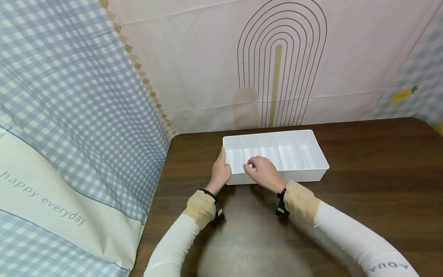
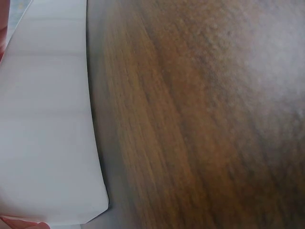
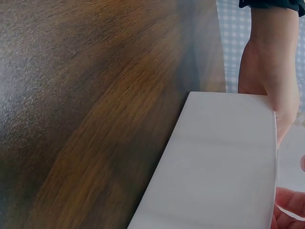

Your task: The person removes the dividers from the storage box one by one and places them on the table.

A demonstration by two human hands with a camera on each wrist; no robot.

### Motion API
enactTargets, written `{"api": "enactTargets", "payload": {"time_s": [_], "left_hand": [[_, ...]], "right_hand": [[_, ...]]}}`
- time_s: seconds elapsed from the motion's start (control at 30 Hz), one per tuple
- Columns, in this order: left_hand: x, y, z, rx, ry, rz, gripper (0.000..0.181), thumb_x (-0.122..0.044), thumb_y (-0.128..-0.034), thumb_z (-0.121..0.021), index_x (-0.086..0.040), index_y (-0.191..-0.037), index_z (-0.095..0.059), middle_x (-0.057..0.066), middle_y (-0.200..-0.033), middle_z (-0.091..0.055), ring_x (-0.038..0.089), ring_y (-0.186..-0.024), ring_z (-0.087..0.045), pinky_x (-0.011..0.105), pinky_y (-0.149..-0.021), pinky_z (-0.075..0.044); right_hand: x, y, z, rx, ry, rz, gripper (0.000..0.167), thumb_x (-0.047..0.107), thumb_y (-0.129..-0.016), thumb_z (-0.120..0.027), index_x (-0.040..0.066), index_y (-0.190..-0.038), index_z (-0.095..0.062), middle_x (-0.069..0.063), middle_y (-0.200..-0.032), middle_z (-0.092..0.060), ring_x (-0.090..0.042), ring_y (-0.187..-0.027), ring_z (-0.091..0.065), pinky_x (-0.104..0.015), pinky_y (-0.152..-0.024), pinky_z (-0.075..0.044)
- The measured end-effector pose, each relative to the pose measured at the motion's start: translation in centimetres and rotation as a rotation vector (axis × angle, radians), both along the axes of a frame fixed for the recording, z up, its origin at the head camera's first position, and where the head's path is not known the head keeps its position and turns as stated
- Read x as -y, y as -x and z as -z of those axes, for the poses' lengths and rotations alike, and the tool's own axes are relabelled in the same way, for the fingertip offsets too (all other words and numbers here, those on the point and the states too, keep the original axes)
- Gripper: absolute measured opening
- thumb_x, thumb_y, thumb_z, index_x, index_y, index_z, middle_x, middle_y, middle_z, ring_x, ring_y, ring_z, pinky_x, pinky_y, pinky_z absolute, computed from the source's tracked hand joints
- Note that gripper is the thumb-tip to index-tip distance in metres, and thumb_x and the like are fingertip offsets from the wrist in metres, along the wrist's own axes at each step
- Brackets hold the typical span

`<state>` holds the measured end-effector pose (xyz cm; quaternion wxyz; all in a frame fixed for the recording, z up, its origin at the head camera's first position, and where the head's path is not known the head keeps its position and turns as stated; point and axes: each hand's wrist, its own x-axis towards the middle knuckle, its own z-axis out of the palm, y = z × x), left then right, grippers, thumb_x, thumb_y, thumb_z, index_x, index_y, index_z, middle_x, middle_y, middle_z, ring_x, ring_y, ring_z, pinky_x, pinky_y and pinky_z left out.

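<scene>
A long white box point(image 1: 304, 175) with several compartments sits on the brown table near its back edge. At the box's left end is my left hand point(image 1: 220, 173), its fingers along the outer side wall and its thumb by the front corner, gripping that end. My right hand point(image 1: 265, 172) is over the front rim with curled fingers near the second compartment from the left. Its thumb and index finger form a ring, with white showing between them. Whether that white is a held piece or the box itself is unclear. In the right wrist view, fingertips point(image 3: 285, 198) show beside the rim.
The brown wooden table point(image 1: 373, 173) extends around the box. Behind it hangs a pale cloth point(image 1: 194, 69) with an arch pattern. A blue checked cloth point(image 1: 86, 96) hangs at the left. Black wrist cameras are strapped to both wrists.
</scene>
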<state>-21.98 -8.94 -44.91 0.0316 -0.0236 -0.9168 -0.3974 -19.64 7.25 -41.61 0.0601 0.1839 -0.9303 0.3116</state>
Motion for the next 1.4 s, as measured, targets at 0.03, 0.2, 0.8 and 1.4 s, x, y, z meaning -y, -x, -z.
{"api": "enactTargets", "payload": {"time_s": [0.03,0.2,0.8,1.4], "left_hand": [[0.0,0.0,0.0,0.002,-0.008,0.000,0.063,-0.001,-0.0817,-0.030,-0.007,-0.142,-0.014,0.008,-0.146,-0.020,0.021,-0.130,-0.027,0.035,-0.103,-0.029],[0.0,0.1,0.0,0.016,-0.022,-0.002,0.063,0.000,-0.0817,-0.031,-0.006,-0.142,-0.014,0.010,-0.146,-0.020,0.022,-0.129,-0.028,0.037,-0.103,-0.029],[-0.2,0.2,0.0,-0.001,0.017,-0.005,0.062,-0.001,-0.0812,-0.032,-0.003,-0.141,-0.016,0.013,-0.145,-0.023,0.026,-0.124,-0.036,0.037,-0.099,-0.033],[-0.1,0.2,0.2,-0.018,0.018,-0.013,0.063,0.000,-0.0801,-0.033,-0.004,-0.141,-0.017,0.014,-0.144,-0.025,0.024,-0.125,-0.035,0.037,-0.098,-0.035]], "right_hand": [[0.0,0.0,0.0,0.001,-0.006,0.003,0.027,0.025,-0.085,-0.049,0.004,-0.082,-0.066,-0.005,-0.071,-0.058,-0.015,-0.063,-0.047,-0.028,-0.058,-0.038],[0.2,0.2,-0.1,-0.018,-0.016,0.016,0.027,0.025,-0.084,-0.050,0.004,-0.080,-0.066,-0.008,-0.074,-0.059,-0.018,-0.068,-0.051,-0.031,-0.061,-0.041],[1.0,0.4,-0.2,-0.041,-0.048,0.009,0.024,0.024,-0.082,-0.053,0.004,-0.078,-0.066,-0.007,-0.072,-0.057,-0.018,-0.066,-0.050,-0.030,-0.059,-0.041],[1.7,0.6,-0.3,-0.001,-0.119,0.023,0.026,0.026,-0.082,-0.053,0.003,-0.078,-0.067,-0.010,-0.078,-0.063,-0.023,-0.072,-0.057,-0.033,-0.061,-0.046]]}}
